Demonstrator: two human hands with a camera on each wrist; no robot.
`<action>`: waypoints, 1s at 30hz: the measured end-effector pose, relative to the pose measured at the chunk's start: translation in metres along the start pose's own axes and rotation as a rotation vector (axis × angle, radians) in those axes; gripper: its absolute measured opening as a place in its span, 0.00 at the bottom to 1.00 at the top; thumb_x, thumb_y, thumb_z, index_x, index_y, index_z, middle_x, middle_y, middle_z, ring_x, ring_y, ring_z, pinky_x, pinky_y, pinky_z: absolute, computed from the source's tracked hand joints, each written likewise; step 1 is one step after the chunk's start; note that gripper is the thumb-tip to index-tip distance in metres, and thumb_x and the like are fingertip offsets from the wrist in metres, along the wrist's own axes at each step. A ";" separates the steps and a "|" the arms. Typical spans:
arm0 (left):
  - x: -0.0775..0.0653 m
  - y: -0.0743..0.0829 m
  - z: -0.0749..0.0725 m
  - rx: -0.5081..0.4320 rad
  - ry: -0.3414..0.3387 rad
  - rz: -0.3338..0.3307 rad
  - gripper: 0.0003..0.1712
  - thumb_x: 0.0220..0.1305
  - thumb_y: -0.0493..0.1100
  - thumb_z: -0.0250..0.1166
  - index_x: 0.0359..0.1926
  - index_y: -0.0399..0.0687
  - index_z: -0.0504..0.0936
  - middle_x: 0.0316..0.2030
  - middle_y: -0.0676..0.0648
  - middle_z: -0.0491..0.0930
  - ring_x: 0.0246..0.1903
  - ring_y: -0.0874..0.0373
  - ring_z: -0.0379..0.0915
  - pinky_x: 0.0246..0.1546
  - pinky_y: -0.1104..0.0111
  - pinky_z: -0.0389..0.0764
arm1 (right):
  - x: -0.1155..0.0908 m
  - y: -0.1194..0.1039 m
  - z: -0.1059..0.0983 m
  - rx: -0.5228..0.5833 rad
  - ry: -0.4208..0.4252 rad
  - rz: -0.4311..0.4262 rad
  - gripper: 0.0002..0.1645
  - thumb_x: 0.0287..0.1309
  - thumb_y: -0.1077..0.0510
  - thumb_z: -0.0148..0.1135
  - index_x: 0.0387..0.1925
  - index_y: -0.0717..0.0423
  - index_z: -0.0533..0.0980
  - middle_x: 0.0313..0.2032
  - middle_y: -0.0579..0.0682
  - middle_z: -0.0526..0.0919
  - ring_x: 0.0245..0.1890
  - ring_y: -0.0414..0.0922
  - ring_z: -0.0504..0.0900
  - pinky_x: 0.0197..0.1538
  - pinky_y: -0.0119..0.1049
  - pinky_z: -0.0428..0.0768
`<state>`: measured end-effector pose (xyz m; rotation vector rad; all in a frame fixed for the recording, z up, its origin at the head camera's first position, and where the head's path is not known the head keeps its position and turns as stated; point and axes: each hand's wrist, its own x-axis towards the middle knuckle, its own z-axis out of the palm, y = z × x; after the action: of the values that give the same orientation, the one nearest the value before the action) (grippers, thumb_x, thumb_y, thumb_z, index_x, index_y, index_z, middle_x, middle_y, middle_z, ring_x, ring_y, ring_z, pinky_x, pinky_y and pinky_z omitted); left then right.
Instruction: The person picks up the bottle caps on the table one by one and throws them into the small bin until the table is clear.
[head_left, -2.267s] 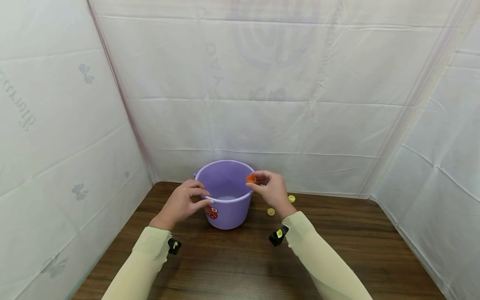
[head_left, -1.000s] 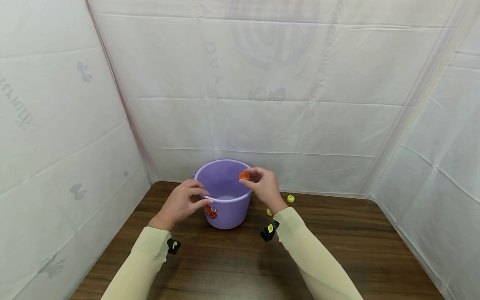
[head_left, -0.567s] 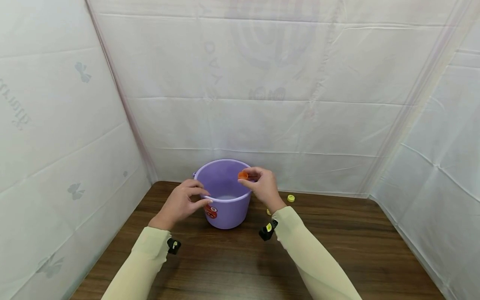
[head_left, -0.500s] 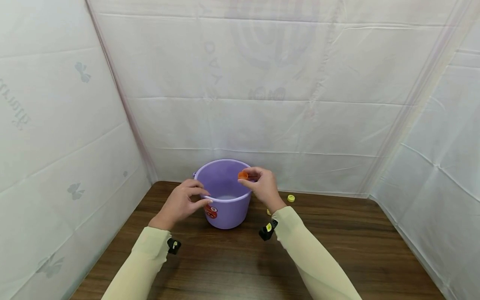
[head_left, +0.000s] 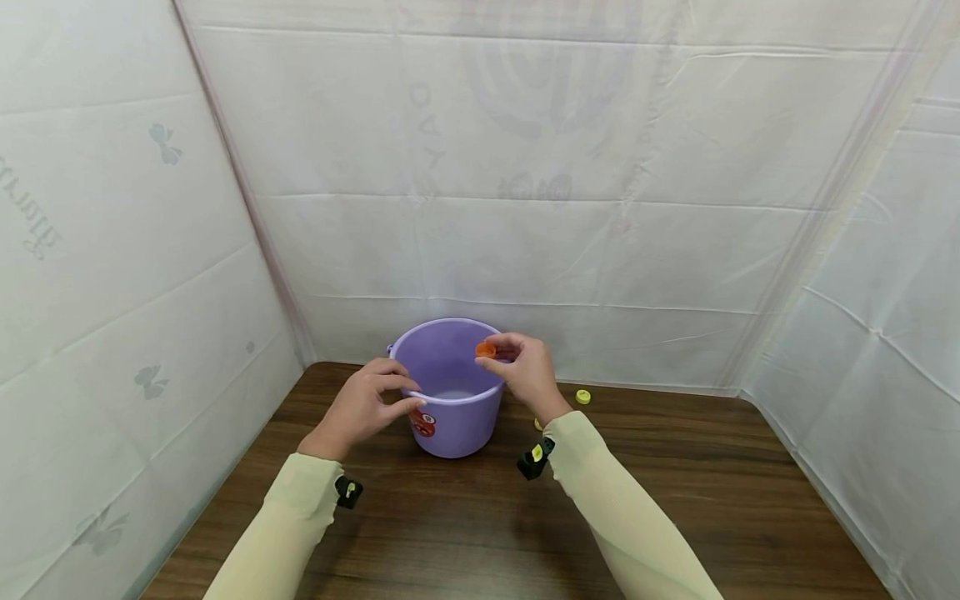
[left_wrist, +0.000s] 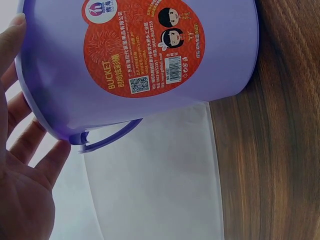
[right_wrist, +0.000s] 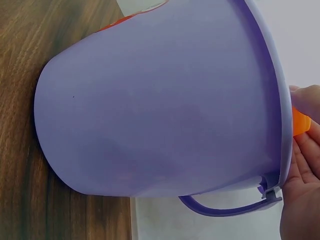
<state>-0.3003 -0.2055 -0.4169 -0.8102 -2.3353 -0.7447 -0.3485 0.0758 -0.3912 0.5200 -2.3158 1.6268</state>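
A purple bucket (head_left: 461,433) stands upright on the table, its mouth facing up. My left hand (head_left: 363,404) holds its near left rim, thumb outside and fingers over the edge. The left wrist view shows a red label (left_wrist: 145,50) on the bucket wall. Between thumb and fingers of my right hand (head_left: 529,375) is a small round orange cap (head_left: 484,350), held above the bucket's right side. In the right wrist view the rim partly hides that orange cap (right_wrist: 300,123). Inside the bucket, only pale floor shows from the head view.
Two small yellow caps lie on the wooden table (head_left: 675,467) right of the bucket: one yellow cap (head_left: 582,397) near the back, the other (head_left: 537,424) partly hidden by the right wrist. White cloth walls (head_left: 562,250) enclose the back and both sides.
Since the earliest frame, my right hand has moved left with the orange cap, from the rim to over the bucket. It has stayed nearly still this last half second, as has my left hand.
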 end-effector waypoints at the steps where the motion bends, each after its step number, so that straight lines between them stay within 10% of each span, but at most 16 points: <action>1: 0.000 0.000 0.000 0.000 -0.002 -0.002 0.08 0.51 0.47 0.82 0.33 0.58 0.91 0.38 0.56 0.83 0.46 0.58 0.76 0.51 0.59 0.79 | 0.000 0.000 0.000 0.002 0.000 0.000 0.20 0.49 0.56 0.82 0.45 0.54 0.87 0.41 0.52 0.90 0.40 0.46 0.89 0.46 0.37 0.87; 30: 0.000 0.001 0.000 -0.008 0.003 0.001 0.09 0.52 0.47 0.82 0.33 0.58 0.91 0.38 0.56 0.83 0.45 0.57 0.77 0.49 0.58 0.80 | -0.002 0.005 -0.002 0.012 0.012 0.013 0.29 0.48 0.48 0.83 0.53 0.48 0.86 0.52 0.48 0.88 0.57 0.53 0.85 0.59 0.46 0.83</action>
<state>-0.2997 -0.2050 -0.4169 -0.8132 -2.3303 -0.7543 -0.3485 0.0792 -0.3954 0.4976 -2.3067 1.6453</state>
